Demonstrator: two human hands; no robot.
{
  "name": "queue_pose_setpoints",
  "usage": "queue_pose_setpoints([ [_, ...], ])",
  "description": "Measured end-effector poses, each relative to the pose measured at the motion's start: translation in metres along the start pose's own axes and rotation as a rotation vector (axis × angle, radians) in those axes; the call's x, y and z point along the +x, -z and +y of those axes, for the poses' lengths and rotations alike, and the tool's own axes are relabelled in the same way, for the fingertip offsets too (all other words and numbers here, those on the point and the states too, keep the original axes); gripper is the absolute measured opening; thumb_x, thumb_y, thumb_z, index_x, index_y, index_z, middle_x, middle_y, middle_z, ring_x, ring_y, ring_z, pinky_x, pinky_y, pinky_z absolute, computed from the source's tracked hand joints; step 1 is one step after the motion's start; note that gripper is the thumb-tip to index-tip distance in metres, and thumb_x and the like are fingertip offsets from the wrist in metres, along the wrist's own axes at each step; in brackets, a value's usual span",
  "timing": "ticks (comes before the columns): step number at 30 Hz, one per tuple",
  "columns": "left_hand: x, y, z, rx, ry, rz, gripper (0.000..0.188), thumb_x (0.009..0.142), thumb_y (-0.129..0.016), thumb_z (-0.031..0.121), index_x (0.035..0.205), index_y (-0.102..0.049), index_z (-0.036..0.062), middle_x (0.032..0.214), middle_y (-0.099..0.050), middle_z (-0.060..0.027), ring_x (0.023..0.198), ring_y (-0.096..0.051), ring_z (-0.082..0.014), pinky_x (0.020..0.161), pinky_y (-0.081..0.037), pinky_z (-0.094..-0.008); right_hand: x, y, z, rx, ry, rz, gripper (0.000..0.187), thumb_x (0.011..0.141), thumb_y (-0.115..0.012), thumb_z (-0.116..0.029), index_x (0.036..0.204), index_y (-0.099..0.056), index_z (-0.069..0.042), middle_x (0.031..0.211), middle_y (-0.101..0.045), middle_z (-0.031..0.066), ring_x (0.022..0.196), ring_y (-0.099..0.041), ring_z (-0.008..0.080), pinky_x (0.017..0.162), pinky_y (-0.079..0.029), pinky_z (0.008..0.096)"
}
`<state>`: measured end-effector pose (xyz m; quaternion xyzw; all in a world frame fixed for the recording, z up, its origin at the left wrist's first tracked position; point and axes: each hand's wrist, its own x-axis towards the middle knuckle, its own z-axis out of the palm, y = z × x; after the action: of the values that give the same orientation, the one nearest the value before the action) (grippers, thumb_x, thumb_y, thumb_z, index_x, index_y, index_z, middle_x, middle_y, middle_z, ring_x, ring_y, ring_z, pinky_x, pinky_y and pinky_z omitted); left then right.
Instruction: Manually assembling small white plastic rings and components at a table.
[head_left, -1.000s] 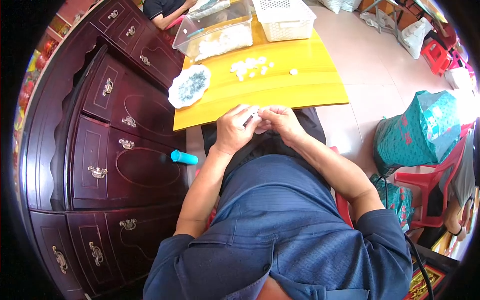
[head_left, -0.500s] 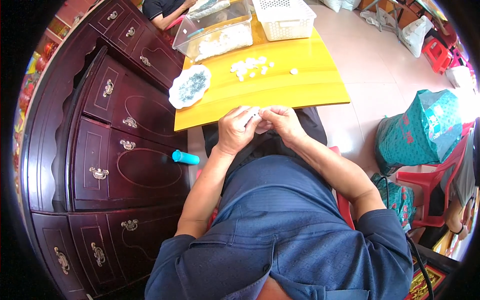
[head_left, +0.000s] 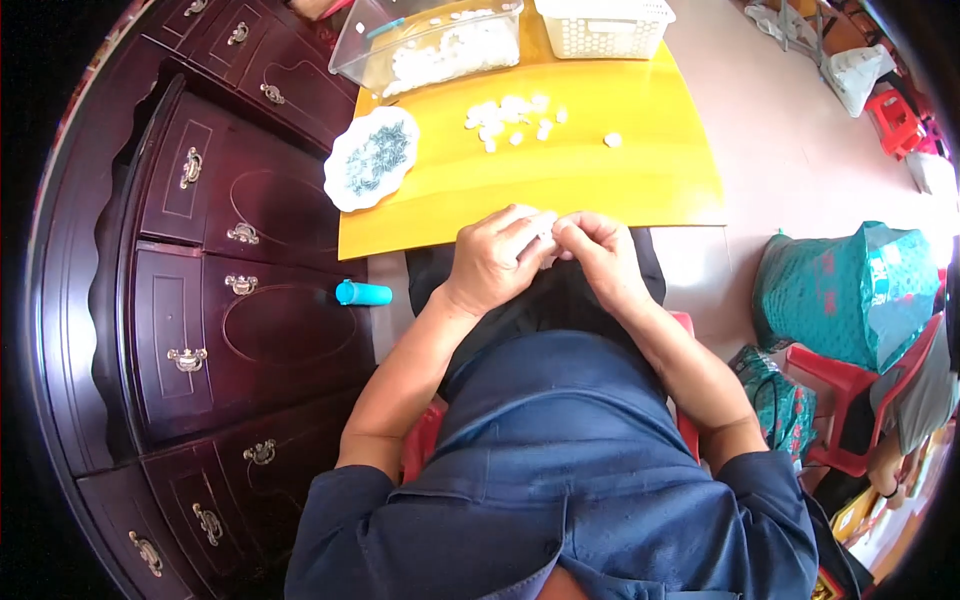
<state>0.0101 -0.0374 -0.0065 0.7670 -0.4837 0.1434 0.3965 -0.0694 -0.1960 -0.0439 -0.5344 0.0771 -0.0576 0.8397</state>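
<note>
Just past the table's near edge, above my lap, my two hands meet at the fingertips. My left hand is closed round a small white piece, of which only a bit shows between the fingers. Against that piece, the thumb and fingers of my right hand are pinched together; whatever they grip is too small to make out. Beyond the hands, several small white rounded pieces lie in a loose group on the yellow table. One white piece sits apart to the right.
A scalloped white plate of small dark pieces stands at the table's left. Behind are a clear bin of white pieces and a white perforated basket. Dark wooden drawers line the left, near a turquoise bottle; a teal bag stands right.
My view has shifted, so the table and its things sit higher in the picture. My hands stay together at the white piece, with the right fingers bent more closely against it.
</note>
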Motion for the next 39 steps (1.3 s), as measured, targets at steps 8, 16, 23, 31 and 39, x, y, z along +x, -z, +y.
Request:
queue_pose_setpoints([
  [8,0.047,0.008,-0.061,0.066,0.235,-0.052,0.016,0.088,-0.075,0.01,0.102,-0.075,0.0026,0.09,-0.07,-0.0102,0.062,-0.063,-0.0216,0.06,-0.05,-0.0346,0.019,0.042,-0.05,-0.746,0.089,0.122,0.023,0.096,-0.066,-0.023,0.092,-0.073,-0.001,0.066,-0.064,0.0074,0.061,-0.057,0.0116,0.059,-0.047,0.0289],
  [16,0.082,-0.015,-0.119,0.229,0.196,-0.052,0.007,0.087,-0.072,0.019,0.085,-0.074,0.0129,0.087,-0.069,-0.0054,0.08,-0.069,-0.0294,0.067,-0.055,-0.0417,0.064,0.071,-0.109,-1.303,0.014,0.121,0.022,0.09,-0.067,-0.021,0.088,-0.073,0.0,0.074,-0.068,0.0216,0.069,-0.07,0.0348,0.067,-0.055,0.0411],
  [23,0.084,-0.021,-0.129,0.25,0.176,-0.16,0.01,0.088,-0.07,0.018,0.079,-0.07,0.0135,0.079,-0.065,-0.0051,0.074,-0.067,-0.0284,0.062,-0.054,-0.0421,0.085,0.086,-0.09,-1.278,0.069,0.233,0.017,0.092,-0.068,-0.015,0.091,-0.072,0.002,0.07,-0.066,0.0172,0.062,-0.066,0.0238,0.062,-0.052,0.0339],
  [31,0.089,-0.01,-0.1,-0.035,0.272,-0.129,0.008,0.082,-0.08,0.005,0.086,-0.074,0.0056,0.079,-0.067,-0.0074,0.062,-0.063,-0.0224,0.057,-0.051,-0.0337,0.09,0.062,-0.067,-1.015,0.273,0.439,0.006,0.091,-0.071,-0.004,0.097,-0.07,-0.002,0.079,-0.069,0.0111,0.065,-0.067,0.0189,0.063,-0.053,0.0298],
  [39,0.089,-0.018,-0.069,-0.149,0.124,-0.125,0.016,0.082,-0.078,0.001,0.097,-0.072,0.0025,0.086,-0.066,-0.0086,0.069,-0.067,-0.0251,0.06,-0.054,-0.0357,0.07,0.018,-0.039,-0.149,-0.187,0.171,0.02,0.106,-0.061,-0.019,0.111,-0.067,0.0,0.089,-0.069,0.0015,0.082,-0.061,0.0055,0.075,-0.05,0.0222],
])
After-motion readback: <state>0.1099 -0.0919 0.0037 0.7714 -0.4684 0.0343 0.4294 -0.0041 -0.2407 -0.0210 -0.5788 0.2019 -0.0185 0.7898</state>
